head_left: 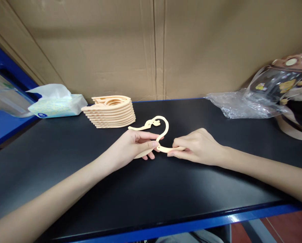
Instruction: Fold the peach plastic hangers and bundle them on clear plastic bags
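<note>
left forearm [58, 199] foremost, left hand [127, 148] and right hand [198, 147] around cream hanger [167, 128]

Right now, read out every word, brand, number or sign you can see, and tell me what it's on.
No text is readable.
Tissue pack: blue logo, too small and blurred to read.
Bottom edge of the picture: tiny white marks, possibly letters, unreadable.
Hanger and stack: no lettering shows.
Bottle: stickers, no readable text.
</note>
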Available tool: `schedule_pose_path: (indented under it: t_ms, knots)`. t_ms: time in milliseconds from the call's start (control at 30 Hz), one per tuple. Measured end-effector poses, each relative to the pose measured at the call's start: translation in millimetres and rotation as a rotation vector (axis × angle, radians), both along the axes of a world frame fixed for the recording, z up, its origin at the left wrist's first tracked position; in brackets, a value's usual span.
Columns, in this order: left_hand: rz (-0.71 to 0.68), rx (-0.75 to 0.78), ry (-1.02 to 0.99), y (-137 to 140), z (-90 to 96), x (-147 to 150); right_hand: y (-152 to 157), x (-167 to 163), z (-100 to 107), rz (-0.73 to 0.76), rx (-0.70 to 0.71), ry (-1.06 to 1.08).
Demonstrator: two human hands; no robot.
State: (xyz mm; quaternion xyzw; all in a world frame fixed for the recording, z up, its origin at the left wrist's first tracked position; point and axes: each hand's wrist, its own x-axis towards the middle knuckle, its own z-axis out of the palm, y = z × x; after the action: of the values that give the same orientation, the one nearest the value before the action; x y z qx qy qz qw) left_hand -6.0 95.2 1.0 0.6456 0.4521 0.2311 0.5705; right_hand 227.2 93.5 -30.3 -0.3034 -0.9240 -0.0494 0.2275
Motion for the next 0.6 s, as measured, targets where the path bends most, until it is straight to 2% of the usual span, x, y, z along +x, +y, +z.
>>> schedule_pose_path:
  t_ms: [167, 367, 600]
  knots:
    - [-0.052, 0.118, 0.095, -4.9, 0.9, 0.9, -0.8, -1.3, -0.6, -0.039, -0.016, 0.018]
    - [-0.125, 0.242, 0.172, -6.4, -3.6, -1.9, -0.6, -0.8, -0.3, -0.014, -0.072, 0.028]
    - [-0.151, 0.248, 0.242, -6.7, -5.1, -3.7, 0.6, -0.1, 0.7, -0.009, -0.121, 0.039]
